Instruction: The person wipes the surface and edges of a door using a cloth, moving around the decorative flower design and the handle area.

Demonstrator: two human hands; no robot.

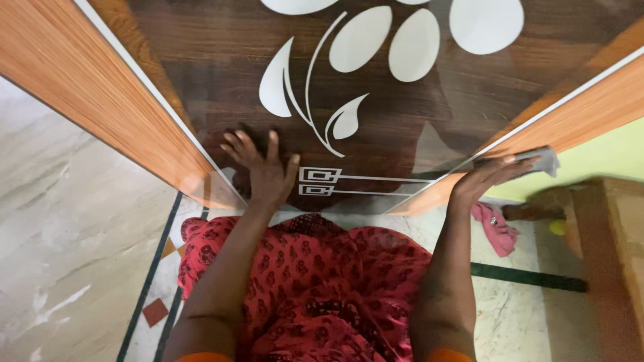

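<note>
A dark brown glossy door (221,60) with white leaf and petal shapes stands in front of me, framed by light wood panels. My left hand (263,167) lies flat on the dark panel, fingers spread, just left of two small white rectangles. My right hand (484,177) presses a grey cloth (545,159) against the white trim strip along the right edge of the door. A red patterned garment (315,281) covers my body below the arms.
A pink cloth (498,229) lies on the marble floor (60,268) near my right hand. At the right stands a wooden piece of furniture (614,255) with a small yellow ball (557,228) beside it. A green wall (604,157) shows behind.
</note>
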